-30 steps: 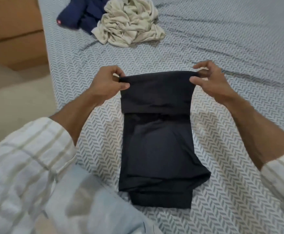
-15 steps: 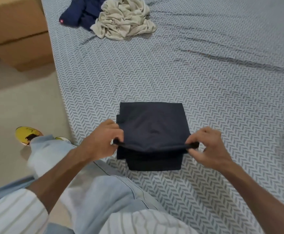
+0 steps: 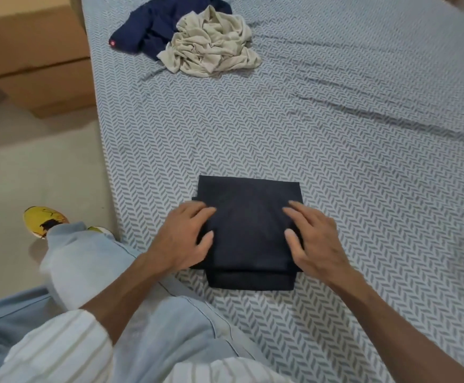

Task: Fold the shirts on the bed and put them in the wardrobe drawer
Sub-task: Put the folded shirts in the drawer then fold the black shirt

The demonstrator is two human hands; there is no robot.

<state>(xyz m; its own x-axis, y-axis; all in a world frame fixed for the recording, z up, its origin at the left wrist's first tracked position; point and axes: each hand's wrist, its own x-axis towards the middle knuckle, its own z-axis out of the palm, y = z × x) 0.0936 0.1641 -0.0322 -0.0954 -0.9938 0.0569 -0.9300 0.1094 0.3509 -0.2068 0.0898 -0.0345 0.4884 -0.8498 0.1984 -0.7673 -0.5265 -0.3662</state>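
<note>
Black shirt (image 3: 248, 233): folded into a compact square near the bed's (image 3: 363, 161) left edge, pressed flat so the fold sets.
Left hand (image 3: 182, 240): palm down, fingers straight, gripping nothing.
Right hand (image 3: 315, 239): mirrored likewise.
Unfolded: beige shirt (image 3: 211, 47), navy shirt (image 3: 153, 26), far-left corner.
</note>
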